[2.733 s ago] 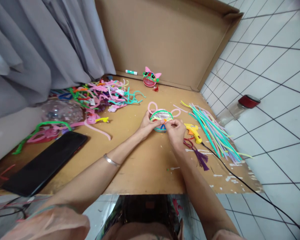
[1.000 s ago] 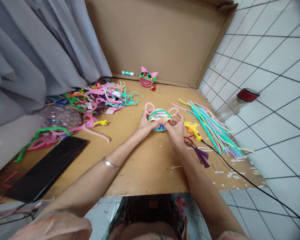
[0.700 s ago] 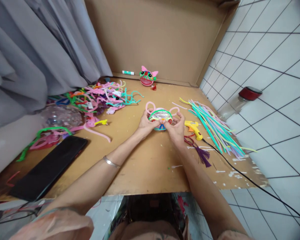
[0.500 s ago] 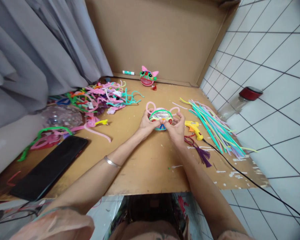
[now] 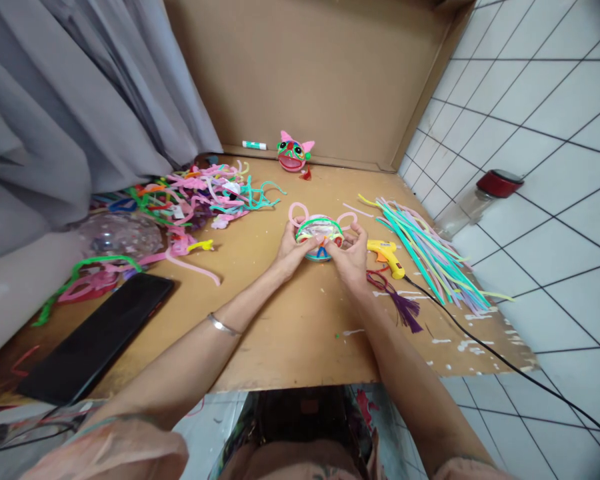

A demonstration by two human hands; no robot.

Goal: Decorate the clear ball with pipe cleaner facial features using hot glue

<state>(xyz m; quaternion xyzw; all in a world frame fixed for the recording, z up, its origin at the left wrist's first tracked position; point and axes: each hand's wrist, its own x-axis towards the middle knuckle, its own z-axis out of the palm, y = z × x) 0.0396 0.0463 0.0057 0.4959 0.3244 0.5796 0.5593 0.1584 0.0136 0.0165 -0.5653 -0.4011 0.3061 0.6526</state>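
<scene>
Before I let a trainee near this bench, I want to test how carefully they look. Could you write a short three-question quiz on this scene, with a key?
1. Multiple choice: apart from the round craft in its fingers, what lies nearest the right hand?
A) grey curtain
B) yellow glue gun
C) bundle of pipe cleaners

2. True or false: the metal bracelet is worn on the right arm.

3. Fill in the colour: the tassel lying near the yellow glue gun is ____.

Key: 1. B. 2. False; it is on the left arm. 3. Purple.
</scene>
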